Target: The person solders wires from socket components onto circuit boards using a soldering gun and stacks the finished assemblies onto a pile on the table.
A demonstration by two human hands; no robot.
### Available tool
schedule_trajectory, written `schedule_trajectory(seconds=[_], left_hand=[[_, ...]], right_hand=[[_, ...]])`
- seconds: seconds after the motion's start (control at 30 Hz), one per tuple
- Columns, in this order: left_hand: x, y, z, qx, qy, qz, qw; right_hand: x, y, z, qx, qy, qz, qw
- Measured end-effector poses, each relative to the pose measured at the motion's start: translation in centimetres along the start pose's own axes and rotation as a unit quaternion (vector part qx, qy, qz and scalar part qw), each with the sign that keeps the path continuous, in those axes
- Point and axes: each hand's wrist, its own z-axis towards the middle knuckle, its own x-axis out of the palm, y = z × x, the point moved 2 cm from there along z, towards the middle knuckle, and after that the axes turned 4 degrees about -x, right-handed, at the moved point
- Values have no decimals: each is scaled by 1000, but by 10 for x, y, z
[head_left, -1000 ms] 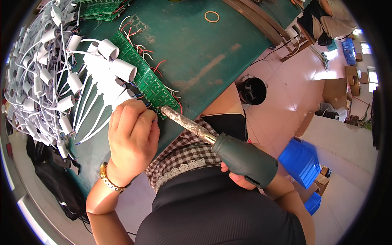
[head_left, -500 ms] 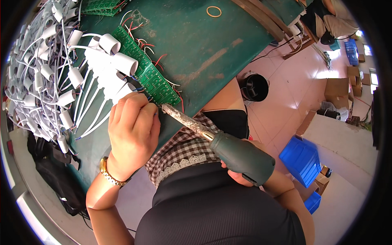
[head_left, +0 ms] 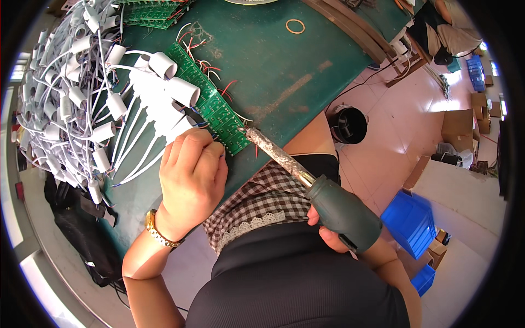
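My right hand [head_left: 332, 238] is wrapped around the dark green handle of a soldering iron [head_left: 344, 213]. Its crusted metal shaft points up and left, the tip over the lower right edge of a long green circuit board panel [head_left: 210, 109]. Whether the tip touches the board cannot be made out. At the panel's lower left edge, my left hand [head_left: 191, 172] has its fingers bent into a pinch; what lies between the fingertips is hidden. Just above that hand, white cylindrical sockets [head_left: 183, 92] lie in a row along the panel, some with blue wires reaching it. Red and white wires stick out along its far side.
A large heap of white sockets with cables [head_left: 65, 104] covers the table's left side. More green boards [head_left: 150, 16] lie at the back, a rubber band [head_left: 295, 26] at the far right. Beyond the table edge are a black bucket [head_left: 348, 124] and blue crates [head_left: 410, 221]. Someone sits at the top right.
The soldering iron's tip has moved up and right, away from my left fingertips to the panel's right edge. The whole view has shifted slightly; my left hand stays pinched beside the panel.
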Motion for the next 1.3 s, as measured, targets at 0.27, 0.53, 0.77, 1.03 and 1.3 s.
schedule_trajectory(seconds=[0.27, 0.53, 0.77, 1.03, 1.3], left_hand=[[0, 3, -1, 3, 4, 1, 1000], [-5, 4, -2, -42, 23, -65, 997], [-7, 20, -7, 63, 68, -140, 986], [-8, 18, -5, 26, 72, -113, 991], [-6, 20, -7, 13, 73, -144, 987]], right_hand=[[3, -8, -2, 14, 0, -69, 998], [0, -4, 4, 9, 14, -153, 988], [-5, -9, -2, 28, -41, -155, 987], [-10, -6, 2, 56, -27, 23, 998], [-10, 12, 10, 55, 1, -41, 998]])
